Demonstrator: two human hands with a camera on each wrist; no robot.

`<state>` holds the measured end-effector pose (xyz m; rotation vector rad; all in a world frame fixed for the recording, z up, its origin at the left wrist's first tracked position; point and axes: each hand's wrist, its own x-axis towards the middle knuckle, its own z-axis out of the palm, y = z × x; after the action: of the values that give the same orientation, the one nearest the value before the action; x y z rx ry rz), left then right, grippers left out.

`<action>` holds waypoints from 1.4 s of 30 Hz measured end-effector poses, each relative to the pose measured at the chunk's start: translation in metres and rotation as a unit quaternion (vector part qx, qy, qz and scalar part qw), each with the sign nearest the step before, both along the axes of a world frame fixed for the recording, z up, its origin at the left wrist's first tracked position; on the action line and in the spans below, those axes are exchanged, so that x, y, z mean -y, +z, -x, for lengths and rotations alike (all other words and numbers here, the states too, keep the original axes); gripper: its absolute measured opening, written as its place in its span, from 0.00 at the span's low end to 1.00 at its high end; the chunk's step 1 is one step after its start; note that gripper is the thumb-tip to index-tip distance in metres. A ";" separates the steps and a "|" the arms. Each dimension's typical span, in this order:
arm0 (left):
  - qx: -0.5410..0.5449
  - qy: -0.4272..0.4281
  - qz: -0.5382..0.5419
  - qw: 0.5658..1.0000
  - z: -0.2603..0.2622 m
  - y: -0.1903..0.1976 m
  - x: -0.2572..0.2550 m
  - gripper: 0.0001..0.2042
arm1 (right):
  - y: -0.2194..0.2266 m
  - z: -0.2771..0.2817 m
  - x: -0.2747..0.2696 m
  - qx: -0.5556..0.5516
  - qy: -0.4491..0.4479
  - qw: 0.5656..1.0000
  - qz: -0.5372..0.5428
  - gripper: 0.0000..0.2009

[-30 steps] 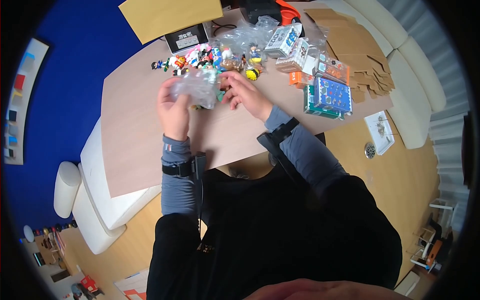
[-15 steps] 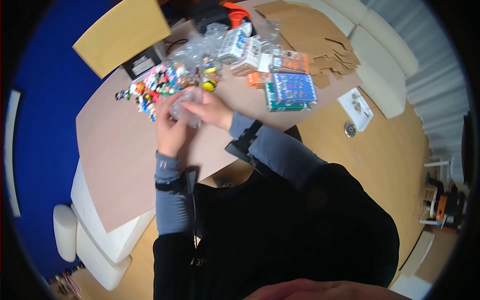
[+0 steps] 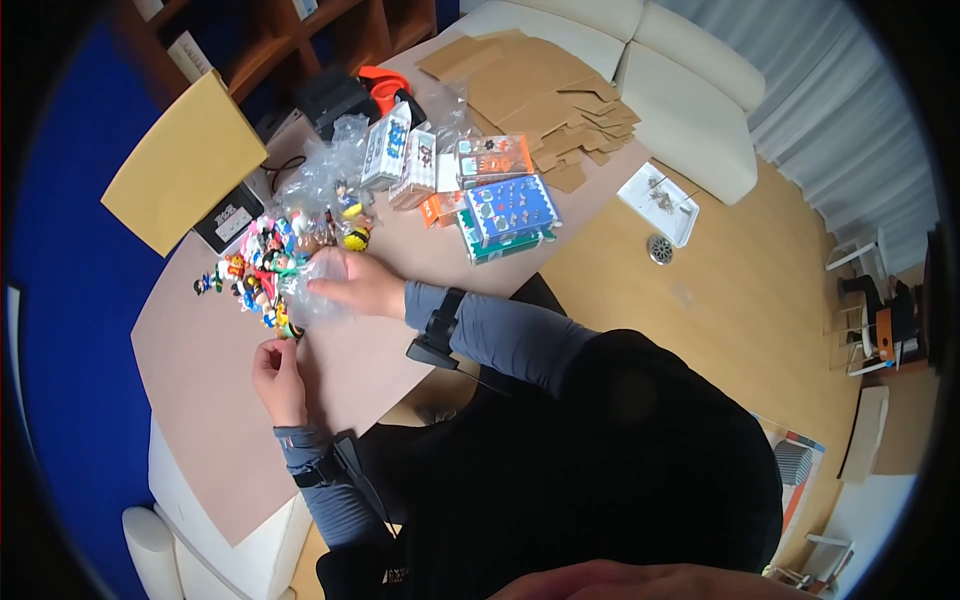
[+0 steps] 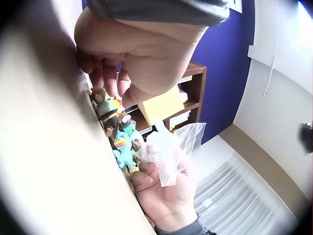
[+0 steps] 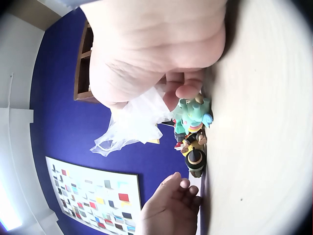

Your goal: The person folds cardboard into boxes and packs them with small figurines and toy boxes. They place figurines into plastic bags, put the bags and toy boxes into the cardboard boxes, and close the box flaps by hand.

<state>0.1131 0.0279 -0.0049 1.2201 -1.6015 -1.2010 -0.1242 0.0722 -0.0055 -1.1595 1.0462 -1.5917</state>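
Observation:
A clear plastic bag [image 3: 318,292] is in my right hand [image 3: 365,285], held between thumb and fingers. In the right wrist view, this hand's fingertips are right at a turquoise figurine [image 5: 192,115] with a rainbow band. My left hand [image 3: 278,382] is nearer my body, its fingers loosely bent and nothing showing in them. Close beyond its fingertips stands a small figurine with a dark green cap [image 4: 107,110], at the near end of a pile of colourful figurines [image 3: 268,262]. The bag covers part of the pile in the head view.
Crumpled clear plastic [image 3: 325,170] lies behind the pile. Several printed boxes [image 3: 510,212] stand to the right, with flattened cardboard [image 3: 530,90] beyond them. A yellow board [image 3: 185,165] rises at the back left over a black box [image 3: 228,218].
The plastic bag was in my left hand, then between both hands, and is now in my right. My left hand has drawn away toward my body. The head view has turned.

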 end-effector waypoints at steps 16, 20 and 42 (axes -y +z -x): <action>-0.156 -0.012 0.008 0.988 0.017 -0.005 0.002 0.03 | 0.150 0.149 -0.103 -0.203 -0.206 0.955 0.073 0.18; -0.158 -0.013 -0.003 0.987 0.017 -0.003 0.002 0.03 | 0.168 0.230 -0.095 -0.432 -0.364 0.825 0.001 0.20; -0.180 -0.031 -0.026 0.983 0.013 -0.008 0.006 0.03 | 0.116 0.332 -0.034 -0.636 -0.214 0.642 -0.371 0.54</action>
<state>0.0996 0.0219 -0.0133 0.9260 -1.3533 -1.4204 -0.4560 0.1059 0.1105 -1.3830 2.7022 -0.1605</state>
